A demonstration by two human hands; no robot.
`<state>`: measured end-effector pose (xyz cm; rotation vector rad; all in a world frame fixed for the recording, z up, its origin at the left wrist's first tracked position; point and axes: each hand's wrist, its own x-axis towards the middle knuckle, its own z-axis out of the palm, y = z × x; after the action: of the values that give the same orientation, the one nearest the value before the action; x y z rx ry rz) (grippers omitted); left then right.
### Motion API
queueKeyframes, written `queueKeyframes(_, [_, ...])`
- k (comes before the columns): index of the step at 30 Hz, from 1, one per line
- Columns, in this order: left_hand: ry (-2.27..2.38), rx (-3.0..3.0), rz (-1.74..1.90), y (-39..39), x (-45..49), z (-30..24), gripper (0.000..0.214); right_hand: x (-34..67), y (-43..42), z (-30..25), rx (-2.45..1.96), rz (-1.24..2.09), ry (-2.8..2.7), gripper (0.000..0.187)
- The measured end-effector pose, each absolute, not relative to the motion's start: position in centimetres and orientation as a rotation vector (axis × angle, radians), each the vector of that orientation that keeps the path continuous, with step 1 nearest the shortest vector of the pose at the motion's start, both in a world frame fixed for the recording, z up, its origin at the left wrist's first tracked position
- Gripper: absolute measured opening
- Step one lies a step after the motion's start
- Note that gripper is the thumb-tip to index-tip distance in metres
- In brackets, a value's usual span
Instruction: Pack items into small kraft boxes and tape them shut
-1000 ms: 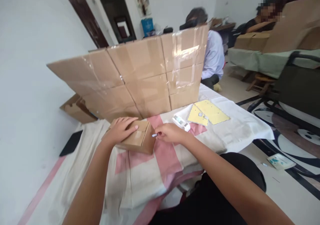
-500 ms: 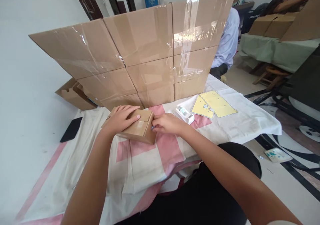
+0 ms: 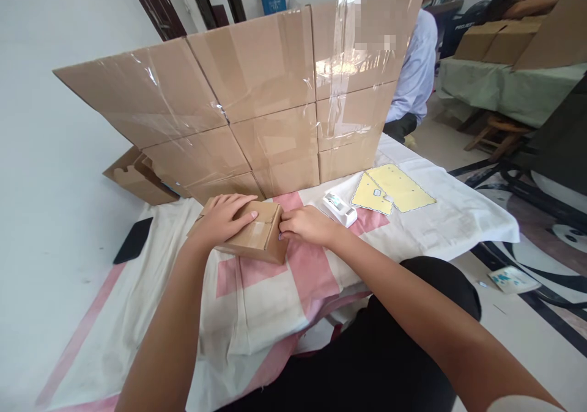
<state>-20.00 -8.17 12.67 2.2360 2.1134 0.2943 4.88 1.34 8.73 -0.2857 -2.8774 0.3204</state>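
Note:
A small closed cardboard box rests on the pink-and-white cloth in front of me. My left hand lies across its top, fingers stretched out and thumb apart. At the box's right end, my right hand is closed, its bent fingertips against that side. A tiny bluish-white bit shows by those fingertips, too small to name. Just beyond my right hand sits a white device with a small printed label. Yellow scallop-edged paper pieces lie farther right.
A tall taped cardboard panel stands behind the box. An open carton is at the far left, near a black flat object. Beyond the panel sits a person in a light blue shirt. A small booklet lies on the floor.
My hands and the box stay nearly in place, with my right fingers shifting only slightly at the box's end. The person behind the panel has raised their head.

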Motion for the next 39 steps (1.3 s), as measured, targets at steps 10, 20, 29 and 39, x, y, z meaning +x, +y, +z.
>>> queueKeyframes(10, [2.131, 2.235, 0.273, -8.1, -20.2, 12.4, 0.055, 5.0, 2.5, 8.1, -0.713, 0.510, -2.842, 0.037])
queueKeyframes(20, [2.139, 2.221, 0.279, -8.1, -19.9, 12.6, 0.053, 5.1, 3.8, 7.6, -0.894, 0.540, -2.706, 0.045])
queueKeyframes(29, [2.115, 2.245, 0.288, -8.2, -19.9, 12.7, 0.053, 4.6, 2.4, 7.8, -0.849, 0.655, -2.724, 0.054])
queueKeyframes(39, [2.106, 2.222, 0.290, -8.3, -19.8, 12.9, 0.052, 4.3, 3.0, 6.6, -0.893, 0.626, -2.681, 0.067])
